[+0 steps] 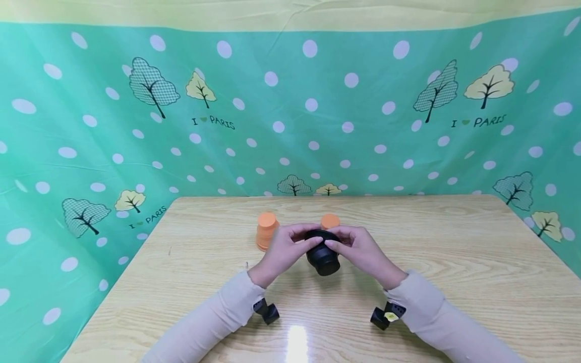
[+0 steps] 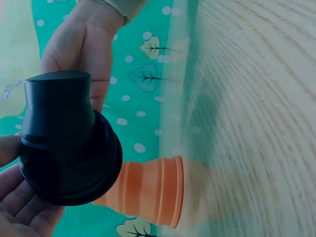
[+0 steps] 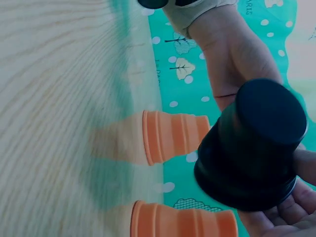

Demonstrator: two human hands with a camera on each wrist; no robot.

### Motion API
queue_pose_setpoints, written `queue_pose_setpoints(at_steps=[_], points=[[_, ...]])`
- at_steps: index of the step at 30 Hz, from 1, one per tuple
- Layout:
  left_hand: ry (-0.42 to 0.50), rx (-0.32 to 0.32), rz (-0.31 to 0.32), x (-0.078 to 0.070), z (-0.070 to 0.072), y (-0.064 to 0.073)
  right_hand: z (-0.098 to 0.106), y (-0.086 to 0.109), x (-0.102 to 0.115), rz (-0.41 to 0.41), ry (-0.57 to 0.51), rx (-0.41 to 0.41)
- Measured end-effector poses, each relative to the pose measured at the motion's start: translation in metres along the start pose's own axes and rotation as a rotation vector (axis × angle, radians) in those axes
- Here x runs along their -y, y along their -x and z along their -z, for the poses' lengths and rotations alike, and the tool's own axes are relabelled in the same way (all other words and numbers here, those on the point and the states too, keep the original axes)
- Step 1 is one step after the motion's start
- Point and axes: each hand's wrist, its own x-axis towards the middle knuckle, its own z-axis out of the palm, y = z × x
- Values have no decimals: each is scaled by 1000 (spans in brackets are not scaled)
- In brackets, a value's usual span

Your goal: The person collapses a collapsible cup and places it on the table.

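Both hands hold a black stepped cup point(image 1: 323, 258) over the table. It is tilted, with its flared rim toward the far side and its narrow flat end toward the person. My left hand point(image 1: 289, 248) pinches the rim from the left, thumb on the near side and fingers behind. My right hand point(image 1: 363, 252) pinches the rim from the right in the same way. The right wrist view shows the smooth flat end of the black cup point(image 3: 269, 111). Its inside is hidden.
On the wooden table point(image 1: 195, 282), an orange stepped cup point(image 1: 267, 231) stands upside down behind the left hand. A second orange cup point(image 1: 330, 221) stands behind the black one, mostly hidden. A green patterned cloth point(image 1: 254, 111) hangs beyond the table's far edge.
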Motion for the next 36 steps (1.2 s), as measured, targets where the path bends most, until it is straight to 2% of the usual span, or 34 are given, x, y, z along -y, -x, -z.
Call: queue_pose_setpoints(at_steps=[6,12,15,20,26,36], points=[[29,6,2,20,4,-6,0,0,-2,30,-29,-26],[135,41,40,28,10,-6,3,1,0,17,-156,-74],[153,52,56,28,10,-5,4,1,0,0,-236,-92],[159,30,55,26,7,-5,3,0,1,-16,-300,-120],[171,-7,35,23,4,-7,2,0,0,4,-318,-136],[157,-23,19,22,2,-9,1,2,0,11,-313,-144]])
